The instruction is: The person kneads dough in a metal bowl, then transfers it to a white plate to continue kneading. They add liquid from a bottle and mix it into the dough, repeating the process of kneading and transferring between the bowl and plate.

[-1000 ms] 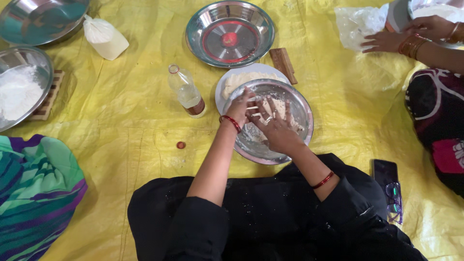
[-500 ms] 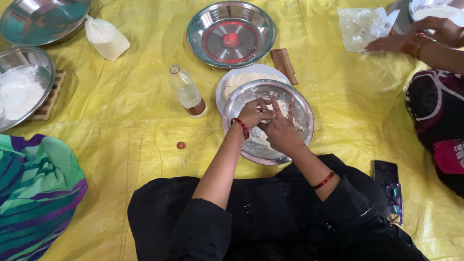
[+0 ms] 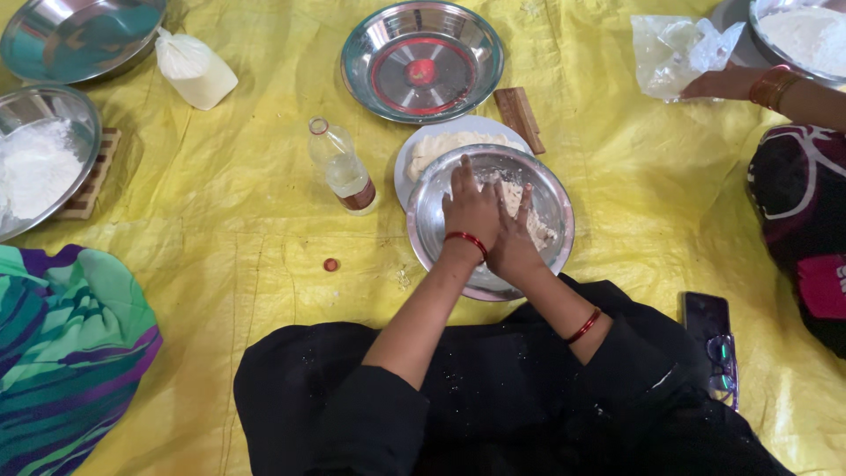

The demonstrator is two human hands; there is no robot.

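Scene: A seated person in black works pale dough [image 3: 531,220] in a round steel dish [image 3: 432,231] set on a yellow sheet [image 3: 247,211] spread over the floor.

Left hand [image 3: 471,211]: Laid palm-down on the dough with fingers spread flat, gripping nothing; a red bangle sits at the wrist.

Right hand [image 3: 513,242]: Pressed palm-down just beside the left hand, fingers extended onto the dough, not curled around anything.

Where the dough is: Inside the steel dish, towards its far and right side, mostly covered by both hands.

Which way it lies: The visible part is a ragged, crumbly patch; its long axis appears to run from the hands out towards the dish's right rim, though the hidden part makes this uncertain.

Close by: A white plate [image 3: 419,145] with more pale dough sits touching the far edge of the dish; a small bottle [image 3: 344,169] with its cap off stands just left; its red cap [image 3: 330,264] lies apart on the sheet.

Further off: An empty steel plate [image 3: 421,60], a small wooden block [image 3: 520,119], a bowl of flour [image 3: 40,163] and a bag of flour [image 3: 196,69].

Another person: A bangled hand [image 3: 727,84] at upper right touches a clear plastic bag [image 3: 679,53].

Risk: Hard downward pressure near the rim could tip or skid the dish on the slick sheet, and a sliding dish could knock the open bottle over.
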